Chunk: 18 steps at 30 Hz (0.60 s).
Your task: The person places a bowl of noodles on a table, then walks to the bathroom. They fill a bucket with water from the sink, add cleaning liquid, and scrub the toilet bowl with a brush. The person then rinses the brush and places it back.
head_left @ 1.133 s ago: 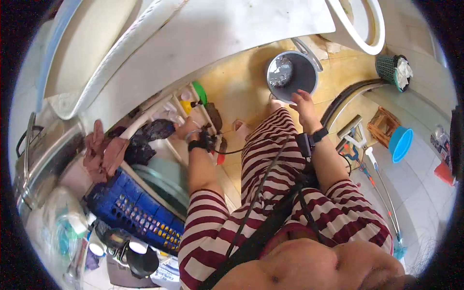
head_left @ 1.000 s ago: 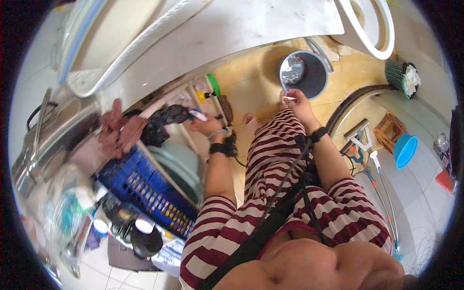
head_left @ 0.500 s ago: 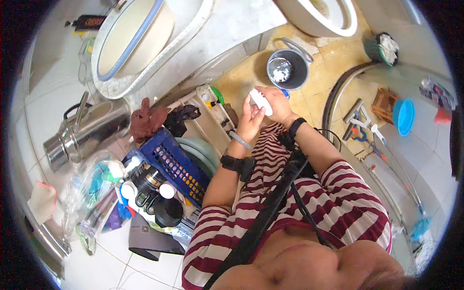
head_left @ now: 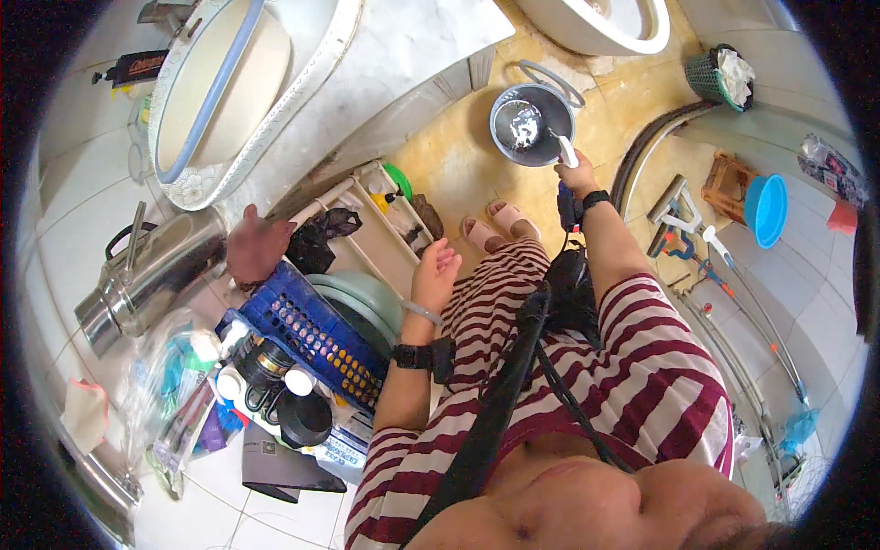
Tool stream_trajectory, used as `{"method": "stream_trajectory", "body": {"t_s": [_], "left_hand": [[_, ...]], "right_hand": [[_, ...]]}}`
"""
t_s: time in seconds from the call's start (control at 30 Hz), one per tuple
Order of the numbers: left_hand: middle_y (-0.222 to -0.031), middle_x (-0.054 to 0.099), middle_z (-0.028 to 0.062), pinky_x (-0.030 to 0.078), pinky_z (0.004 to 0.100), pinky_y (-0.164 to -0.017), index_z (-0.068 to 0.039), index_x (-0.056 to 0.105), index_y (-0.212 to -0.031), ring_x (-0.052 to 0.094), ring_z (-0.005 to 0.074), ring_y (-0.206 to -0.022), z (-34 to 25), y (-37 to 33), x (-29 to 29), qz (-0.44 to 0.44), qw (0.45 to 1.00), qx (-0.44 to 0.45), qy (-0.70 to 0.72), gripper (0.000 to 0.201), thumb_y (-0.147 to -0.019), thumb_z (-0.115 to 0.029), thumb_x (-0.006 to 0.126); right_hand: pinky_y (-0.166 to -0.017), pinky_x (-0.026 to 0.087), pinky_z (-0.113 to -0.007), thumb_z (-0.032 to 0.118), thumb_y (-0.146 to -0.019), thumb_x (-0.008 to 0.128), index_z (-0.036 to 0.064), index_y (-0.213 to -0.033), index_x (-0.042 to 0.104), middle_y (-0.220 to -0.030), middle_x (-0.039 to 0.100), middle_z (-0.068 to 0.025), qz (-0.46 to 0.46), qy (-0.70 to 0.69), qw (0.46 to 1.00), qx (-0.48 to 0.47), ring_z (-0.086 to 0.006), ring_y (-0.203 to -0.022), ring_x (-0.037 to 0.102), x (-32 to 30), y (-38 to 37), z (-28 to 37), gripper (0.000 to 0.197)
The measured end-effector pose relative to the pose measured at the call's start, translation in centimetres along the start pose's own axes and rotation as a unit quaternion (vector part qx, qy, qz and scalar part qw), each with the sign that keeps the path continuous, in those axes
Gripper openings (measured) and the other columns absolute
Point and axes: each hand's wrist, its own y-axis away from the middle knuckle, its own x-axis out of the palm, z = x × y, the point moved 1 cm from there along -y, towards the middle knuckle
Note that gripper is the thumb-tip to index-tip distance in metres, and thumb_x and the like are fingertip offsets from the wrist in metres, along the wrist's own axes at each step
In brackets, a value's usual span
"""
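Observation:
My right hand [head_left: 577, 176] reaches out over the near right rim of a grey bucket [head_left: 556, 99]. Its fingers are wrapped round a white-handled tool [head_left: 568, 152], whose thin end points into the bucket. What kind of tool it is cannot be made out. Bright white patches, foam or glare, show at the bucket's bottom. Lower and to the left, my left hand [head_left: 436, 271] hangs in the air with loosely curled fingers and holds nothing. It is nearest to a cream-coloured rack [head_left: 390, 234] on its left.
Left of me stand a blue perforated basket [head_left: 312, 335], pale green basins [head_left: 367, 298] and a steel thermos [head_left: 151, 270]. A white countertop [head_left: 412, 55] with a washbasin lies ahead. At right are a curved floor track [head_left: 632, 170], a blue basin [head_left: 765, 211] and a mop [head_left: 676, 203].
My hands have parted. The right moved right and up to the bucket with the white thing that both hands held; the left drew back lower left. My slippers have come into view.

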Motion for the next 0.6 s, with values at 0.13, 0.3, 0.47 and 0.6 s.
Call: {"method": "stream_trajectory", "body": {"t_s": [0.13,0.3,0.47,0.6], "left_hand": [[-0.099,0.052,0.0159,0.041,0.0277,-0.077,-0.001,0.040,-0.111,0.051,0.0190,-0.089,0.5,0.5,0.4,0.012,0.999,-0.043,0.002,0.040,-0.076,-0.015,0.055],[-0.098,0.053,0.0160,0.041,0.0281,-0.077,-0.001,0.040,-0.111,0.052,0.0196,-0.088,0.8,0.6,0.7,0.016,1.000,-0.012,-0.018,0.041,-0.077,-0.017,0.054],[-0.098,0.053,0.0162,0.041,0.0284,-0.077,-0.001,0.040,-0.111,0.052,0.0199,-0.089,1.6,1.0,0.6,0.005,1.000,-0.010,-0.014,0.041,-0.076,-0.017,0.055],[-0.098,0.052,0.0159,0.041,0.0280,-0.077,0.000,0.039,-0.111,0.051,0.0198,-0.088,1.8,1.4,1.1,0.003,1.000,-0.027,-0.012,0.042,-0.076,-0.016,0.055]], "right_hand": [[-0.070,0.042,-0.031,0.011,-0.060,0.056,0.0046,-0.093,0.053,-0.085,0.058,-0.0129,-0.010,0.135,0.991,-0.001,-0.0244,-0.080,0.056,-0.3,0.5,0.5,0.034],[-0.070,0.042,-0.033,0.012,-0.062,0.054,0.0069,-0.091,0.054,-0.082,0.059,-0.0134,0.017,0.113,0.987,-0.111,-0.0270,-0.079,0.056,0.1,0.7,0.9,0.030],[-0.070,0.042,-0.033,0.011,-0.064,0.053,0.0069,-0.092,0.054,-0.082,0.058,-0.0151,0.047,0.136,0.982,-0.124,-0.0285,-0.079,0.055,1.2,1.2,3.0,0.028],[-0.064,0.042,-0.030,0.010,-0.062,0.055,0.0049,-0.086,0.053,-0.073,0.057,-0.0099,0.028,0.177,0.974,-0.137,-0.0224,-0.071,0.055,1.8,-0.7,2.4,0.025]]}}
